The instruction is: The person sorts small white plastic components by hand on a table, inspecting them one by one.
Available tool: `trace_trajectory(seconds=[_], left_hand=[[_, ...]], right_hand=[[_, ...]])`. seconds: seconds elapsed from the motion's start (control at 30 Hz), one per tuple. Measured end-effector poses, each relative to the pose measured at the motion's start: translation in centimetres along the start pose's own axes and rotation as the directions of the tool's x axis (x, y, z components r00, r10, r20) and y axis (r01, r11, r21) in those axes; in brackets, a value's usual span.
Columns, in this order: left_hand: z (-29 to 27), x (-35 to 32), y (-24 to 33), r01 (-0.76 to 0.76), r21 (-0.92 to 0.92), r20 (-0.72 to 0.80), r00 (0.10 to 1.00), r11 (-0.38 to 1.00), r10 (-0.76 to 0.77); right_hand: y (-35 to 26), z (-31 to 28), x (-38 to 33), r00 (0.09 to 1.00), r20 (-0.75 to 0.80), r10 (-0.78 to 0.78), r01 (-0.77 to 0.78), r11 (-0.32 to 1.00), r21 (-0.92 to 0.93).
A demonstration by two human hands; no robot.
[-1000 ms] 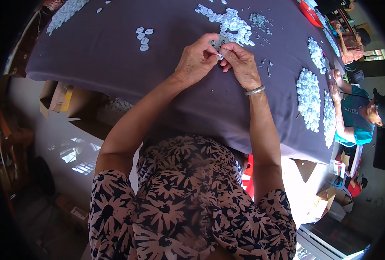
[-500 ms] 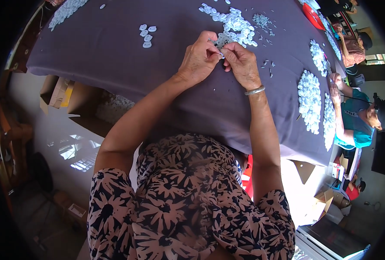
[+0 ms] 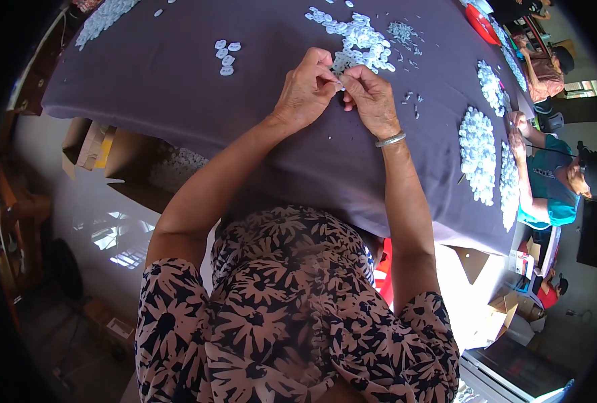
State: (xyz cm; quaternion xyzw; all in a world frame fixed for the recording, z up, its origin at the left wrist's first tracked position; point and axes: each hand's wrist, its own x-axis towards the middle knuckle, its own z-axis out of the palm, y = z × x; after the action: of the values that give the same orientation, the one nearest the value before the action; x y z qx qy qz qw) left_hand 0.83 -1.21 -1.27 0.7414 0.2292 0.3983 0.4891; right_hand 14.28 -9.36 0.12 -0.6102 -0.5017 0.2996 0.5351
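Pinched together as half a second ago, fingers [image 3: 332, 79] of left hand [image 3: 305, 91] and right hand [image 3: 372, 101] gripping one small pale piece [image 3: 339, 85], hardly shifted, so work ongoing, just short of the white heap [image 3: 359, 47] on the grey-clothed surface [image 3: 177, 87].

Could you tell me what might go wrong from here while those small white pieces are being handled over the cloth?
1. The left hand and right hand pinch one tiny white piece between them; it might slip and vanish into the pile of white pieces just behind.
2. A forearm sweeping sideways could scatter the little group of white pieces lying on the dark cloth.
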Motion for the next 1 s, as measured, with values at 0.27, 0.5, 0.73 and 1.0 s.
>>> trace_trajectory(seconds=[0.27, 0.5, 0.73, 1.0], left_hand=[[0.1, 0.2, -0.4, -0.026, 0.039, -0.015, 1.0, 0.999, 0.027], [-0.1, 0.3, -0.4, -0.048, 0.021, -0.015, 0.999, 0.999, 0.048], [-0.5, 0.5, -0.5, -0.057, 0.005, 0.044, 0.997, 0.998, 0.057], [-0.7, 0.7, -0.8, -0.06, -0.063, -0.035, 0.998, 0.996, 0.058]], right_hand=[[0.1, 0.1, 0.2, 0.998, -0.025, -0.049, 0.047, 0.997, -0.068], [0.1, 0.5, 0.1, 0.998, -0.058, -0.03, 0.028, 0.998, -0.048], [-0.9, 0.2, 0.3, 0.998, -0.052, 0.046, -0.044, 0.998, 0.044], [-0.2, -1.2, 0.1, 0.987, -0.154, 0.052, -0.02, 0.979, 0.204]])
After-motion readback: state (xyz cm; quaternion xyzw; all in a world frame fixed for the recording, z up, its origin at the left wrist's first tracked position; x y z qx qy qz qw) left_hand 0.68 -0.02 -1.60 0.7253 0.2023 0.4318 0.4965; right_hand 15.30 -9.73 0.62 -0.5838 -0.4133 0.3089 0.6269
